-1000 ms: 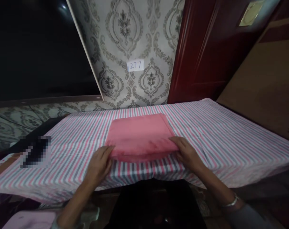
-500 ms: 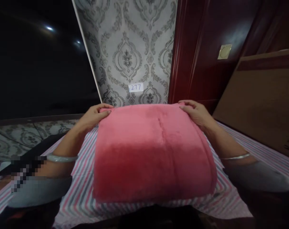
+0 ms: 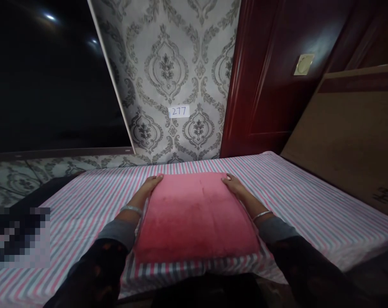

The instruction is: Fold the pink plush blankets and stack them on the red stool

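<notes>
A pink plush blanket [image 3: 194,218], folded into a thick rectangle, lies on a striped cloth [image 3: 309,205] near the front edge of the covered table. Its far-left corner is gripped by my left hand [image 3: 153,183], thumb on top and fingers curled at the edge. At the far-right corner, my right hand [image 3: 234,185] holds the blanket in the same way. Both forearms run along the blanket's sides. The undersides of the corners, where some fingers sit, are hidden.
A large cardboard box [image 3: 348,128] stands at the right, by a dark red door panel [image 3: 261,85]. On the left, a black TV screen [image 3: 53,85] hangs before patterned wallpaper [image 3: 168,68]. A paper label [image 3: 179,111] reads 277. A blurred patch covers something at the left edge.
The blanket and both hands have moved lower and farther from the camera, so more of the striped cloth shows behind them. Each hand still grips its corner.
</notes>
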Demonstrator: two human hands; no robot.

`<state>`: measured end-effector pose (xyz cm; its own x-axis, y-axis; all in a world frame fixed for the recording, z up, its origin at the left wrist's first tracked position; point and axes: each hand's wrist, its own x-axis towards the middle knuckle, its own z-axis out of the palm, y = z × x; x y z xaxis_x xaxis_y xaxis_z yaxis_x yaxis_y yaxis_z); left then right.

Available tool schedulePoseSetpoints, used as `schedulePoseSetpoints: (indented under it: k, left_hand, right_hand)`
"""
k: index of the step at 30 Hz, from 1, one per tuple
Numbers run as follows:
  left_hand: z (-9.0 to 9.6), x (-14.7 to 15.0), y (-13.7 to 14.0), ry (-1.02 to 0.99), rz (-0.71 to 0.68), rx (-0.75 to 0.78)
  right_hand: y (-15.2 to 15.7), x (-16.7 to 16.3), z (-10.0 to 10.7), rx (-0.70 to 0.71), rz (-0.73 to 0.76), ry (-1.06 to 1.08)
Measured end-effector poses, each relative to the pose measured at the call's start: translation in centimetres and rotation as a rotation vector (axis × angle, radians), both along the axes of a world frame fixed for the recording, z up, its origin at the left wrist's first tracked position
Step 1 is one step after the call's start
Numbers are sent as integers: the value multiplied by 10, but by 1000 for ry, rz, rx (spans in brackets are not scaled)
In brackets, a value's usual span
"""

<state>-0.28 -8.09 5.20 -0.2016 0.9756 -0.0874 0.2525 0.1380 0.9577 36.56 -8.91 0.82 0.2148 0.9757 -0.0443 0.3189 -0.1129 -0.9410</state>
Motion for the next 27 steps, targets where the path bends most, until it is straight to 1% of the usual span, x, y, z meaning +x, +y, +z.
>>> schedulePoseSetpoints:
  k: [4, 7, 11, 16, 18, 22, 25, 27]
  left_hand:
    - [0, -1, 5, 227, 110, 114]
    - [-3, -2, 6, 345, 129, 115]
    - [-6, -2, 8, 444, 104, 24]
    - [-5, -1, 10, 611, 133, 8]
    - [-5, 0, 9, 667, 127, -11]
    - [-6, -1, 4, 750, 67, -70]
    - [1, -1, 2, 813, 38, -78]
    - [12, 5, 4, 870, 32, -33]
  right_hand:
    - [7, 5, -3, 94, -2, -31]
    - [8, 5, -6, 125, -10, -38]
    - [6, 7, -7, 113, 1, -41]
    - [8, 9, -3, 114, 15, -81]
    - [8, 7, -3, 100, 5, -120]
    - [-1, 5, -8, 37, -31, -236]
    - [-6, 10, -3, 6, -25, -340]
    - [-3, 11, 10, -2, -19, -432]
